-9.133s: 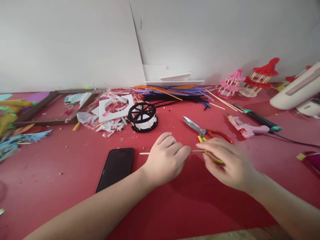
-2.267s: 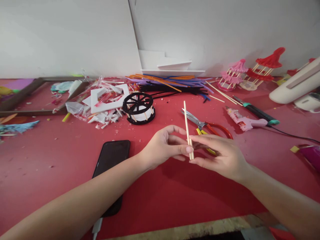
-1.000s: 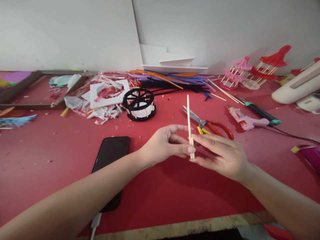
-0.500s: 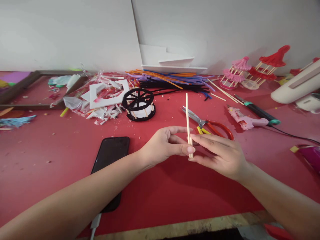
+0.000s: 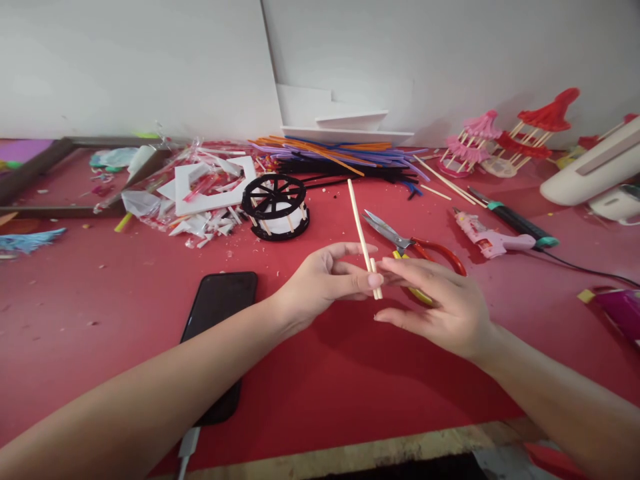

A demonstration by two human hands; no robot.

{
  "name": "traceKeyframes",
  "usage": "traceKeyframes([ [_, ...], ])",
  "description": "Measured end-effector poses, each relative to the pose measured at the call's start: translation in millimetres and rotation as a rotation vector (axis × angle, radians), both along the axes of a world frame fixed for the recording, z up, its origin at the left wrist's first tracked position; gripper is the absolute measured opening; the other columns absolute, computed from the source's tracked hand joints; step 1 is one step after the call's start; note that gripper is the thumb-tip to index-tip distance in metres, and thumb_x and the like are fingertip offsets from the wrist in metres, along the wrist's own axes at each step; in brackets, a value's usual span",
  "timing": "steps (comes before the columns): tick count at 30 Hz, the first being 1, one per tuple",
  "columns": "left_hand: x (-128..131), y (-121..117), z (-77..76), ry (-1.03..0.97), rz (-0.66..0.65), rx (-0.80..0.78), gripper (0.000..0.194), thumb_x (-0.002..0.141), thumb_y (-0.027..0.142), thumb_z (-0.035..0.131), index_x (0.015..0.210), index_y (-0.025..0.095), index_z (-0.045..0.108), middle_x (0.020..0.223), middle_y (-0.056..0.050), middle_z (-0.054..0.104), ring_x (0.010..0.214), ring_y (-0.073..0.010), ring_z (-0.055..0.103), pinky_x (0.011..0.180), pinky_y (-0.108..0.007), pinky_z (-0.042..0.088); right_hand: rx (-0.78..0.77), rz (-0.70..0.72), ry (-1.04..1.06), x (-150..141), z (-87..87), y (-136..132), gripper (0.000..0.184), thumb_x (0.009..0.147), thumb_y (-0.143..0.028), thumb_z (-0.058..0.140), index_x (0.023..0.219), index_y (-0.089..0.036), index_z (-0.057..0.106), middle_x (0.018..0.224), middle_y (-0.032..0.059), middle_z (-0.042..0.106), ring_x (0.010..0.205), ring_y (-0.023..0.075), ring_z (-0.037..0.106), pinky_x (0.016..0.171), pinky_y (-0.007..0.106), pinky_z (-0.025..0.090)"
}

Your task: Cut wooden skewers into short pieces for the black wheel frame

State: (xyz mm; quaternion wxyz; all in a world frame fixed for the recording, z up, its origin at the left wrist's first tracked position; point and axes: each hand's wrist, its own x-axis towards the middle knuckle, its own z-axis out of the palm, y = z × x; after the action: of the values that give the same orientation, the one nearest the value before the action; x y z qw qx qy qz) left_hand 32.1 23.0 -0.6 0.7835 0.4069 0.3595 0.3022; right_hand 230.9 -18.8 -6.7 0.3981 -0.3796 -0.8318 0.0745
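Between thumb and fingers, my left hand (image 5: 320, 277) pinches two wooden sticks (image 5: 359, 218), one long and one short, side by side with their lower ends about level. The long one leans to the left. Just right of them is my right hand (image 5: 440, 300), its thumb and fingers apart and nothing gripped; whether a fingertip touches the sticks I cannot tell. Behind the hands lie red-handled scissors (image 5: 395, 235) and a yellow-handled tool (image 5: 421, 295), partly hidden by my right hand. A small round black frame with wooden posts (image 5: 276, 208) stands further back.
A black phone (image 5: 220, 303) with a white cable lies under my left forearm. Pipe cleaners (image 5: 340, 160) are piled at the back, beside foam scraps (image 5: 210, 190). To the right are a pink glue gun (image 5: 493, 235), a soldering-iron-like tool (image 5: 523, 223) and pink and red stick models (image 5: 473, 143).
The sticks have tipped to the left and moved slightly up in my left hand. My right thumb and fingers have come away from their lower ends and spread.
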Motion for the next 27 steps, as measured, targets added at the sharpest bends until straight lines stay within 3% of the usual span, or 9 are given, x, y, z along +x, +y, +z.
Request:
traceKeyframes([
  [4, 0, 2, -0.7, -0.082, 0.029, -0.067, 0.048, 0.066, 0.019, 0.082, 0.107, 0.016, 0.057, 0.069, -0.001, 0.073, 0.064, -0.0118, 0.069, 0.071, -0.026, 0.057, 0.006, -0.05, 0.086, -8, 0.6, -3, 0.028, 0.081, -0.019, 0.069, 0.107, -0.026, 0.064, 0.102, 0.0028, 0.072, 0.094, 0.0176, 0.069, 0.087, 0.033, 0.058],
  [7, 0, 3, -1.2, -0.105, 0.05, -0.107, 0.048, 0.064, 0.018, 0.084, 0.105, 0.017, 0.058, 0.072, -0.002, 0.074, 0.065, -0.0128, 0.071, 0.069, -0.025, 0.058, 0.004, -0.078, 0.113, -12, 1.7, -4, 0.019, 0.082, -0.016, 0.067, 0.098, -0.026, 0.067, 0.102, 0.0024, 0.072, 0.091, 0.0168, 0.07, 0.085, 0.033, 0.059],
  [15, 1, 3, -2.2, -0.11, 0.083, -0.136, 0.029, 0.064, 0.017, 0.083, 0.087, 0.013, 0.066, 0.074, -0.002, 0.074, 0.065, -0.0118, 0.071, 0.067, -0.022, 0.059, -0.004, -0.075, 0.115, -14, 2.5, -4, 0.015, 0.082, -0.014, 0.067, 0.093, -0.024, 0.068, 0.102, 0.0039, 0.071, 0.09, 0.0153, 0.069, 0.084, 0.031, 0.059],
  [27, -1, 4, 1.3, -0.121, 0.115, -0.103, 0.027, 0.065, 0.02, 0.083, 0.084, 0.015, 0.065, 0.071, 0.001, 0.071, 0.06, -0.0085, 0.067, 0.063, -0.019, 0.058, -0.068, -0.058, 0.148, -7, 1.5, -3, 0.021, 0.085, -0.014, 0.06, 0.103, -0.023, 0.066, 0.105, 0.0043, 0.068, 0.093, 0.0166, 0.066, 0.082, 0.032, 0.057],
])
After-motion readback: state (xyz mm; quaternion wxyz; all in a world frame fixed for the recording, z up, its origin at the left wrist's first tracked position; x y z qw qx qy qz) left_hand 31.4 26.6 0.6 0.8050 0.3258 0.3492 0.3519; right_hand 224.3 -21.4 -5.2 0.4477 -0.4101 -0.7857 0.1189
